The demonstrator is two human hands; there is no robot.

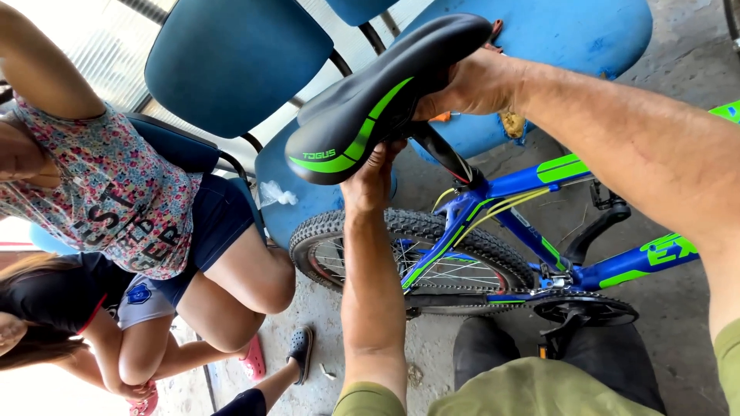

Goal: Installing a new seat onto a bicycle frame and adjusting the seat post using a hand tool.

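Right hand (470, 81) grips the rear of the one black-and-green saddle (378, 100); left hand (370, 181) clutches underneath it, above the blue bike's (532, 223) rear wheel (408, 246). Two people sit left on blue chairs (231, 62).

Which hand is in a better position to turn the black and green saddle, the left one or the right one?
Probably the right hand: it grips the rear of the saddle from the side, so it can lever it. The left hand only reaches up under the saddle's nose, near the seat post.
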